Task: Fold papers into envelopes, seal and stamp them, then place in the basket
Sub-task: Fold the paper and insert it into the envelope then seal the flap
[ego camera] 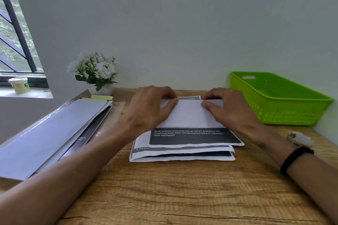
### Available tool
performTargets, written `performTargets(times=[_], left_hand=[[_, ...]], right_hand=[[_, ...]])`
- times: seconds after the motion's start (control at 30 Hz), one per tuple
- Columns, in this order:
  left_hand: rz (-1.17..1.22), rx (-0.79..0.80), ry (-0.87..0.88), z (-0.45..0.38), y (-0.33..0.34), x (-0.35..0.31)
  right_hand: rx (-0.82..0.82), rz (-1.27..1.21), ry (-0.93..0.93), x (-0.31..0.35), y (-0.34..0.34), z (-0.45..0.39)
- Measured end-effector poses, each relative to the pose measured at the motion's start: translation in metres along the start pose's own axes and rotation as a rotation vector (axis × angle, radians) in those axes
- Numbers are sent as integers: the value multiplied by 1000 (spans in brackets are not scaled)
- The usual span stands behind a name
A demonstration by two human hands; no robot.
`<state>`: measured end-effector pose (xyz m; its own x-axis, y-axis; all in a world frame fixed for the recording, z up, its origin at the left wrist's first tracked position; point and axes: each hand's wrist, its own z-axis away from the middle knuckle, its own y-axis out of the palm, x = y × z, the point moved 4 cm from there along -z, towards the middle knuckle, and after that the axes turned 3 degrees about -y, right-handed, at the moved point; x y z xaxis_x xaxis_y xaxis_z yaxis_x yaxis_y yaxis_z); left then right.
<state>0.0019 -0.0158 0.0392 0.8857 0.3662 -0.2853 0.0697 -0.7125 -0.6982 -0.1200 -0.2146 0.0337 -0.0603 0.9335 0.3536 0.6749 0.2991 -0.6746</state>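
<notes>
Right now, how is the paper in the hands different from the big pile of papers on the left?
The folded paper lies in the middle, pinched by the left hand and right hand; the left pile lies untouched. The folded paper is small and doubled over; the left pile looks longer and flat. Both rest on the wooden desk.

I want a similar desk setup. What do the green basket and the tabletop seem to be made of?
The green basket looks like moulded plastic: uniform bright colour, slight sheen, perforated walls and a cut-out handle slot. The tabletop shows brown wood grain with a matte finish; whether it is solid wood or a wood-look laminate cannot be told.
</notes>
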Motion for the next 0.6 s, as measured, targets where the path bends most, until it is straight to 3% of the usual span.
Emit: performTargets(times=[0.1,0.27,0.43,0.6], left_hand=[[-78,-16,109,2,1,-14],[-24,19,139,3,6,-21],[31,24,194,5,12,-24],[31,19,210,5,11,-25]], right_hand=[[-18,-2,-67,10,1,1],[-56,-20,-114,21,6,6],[12,151,-145,32,9,7],[13,32,-176,37,7,8]])
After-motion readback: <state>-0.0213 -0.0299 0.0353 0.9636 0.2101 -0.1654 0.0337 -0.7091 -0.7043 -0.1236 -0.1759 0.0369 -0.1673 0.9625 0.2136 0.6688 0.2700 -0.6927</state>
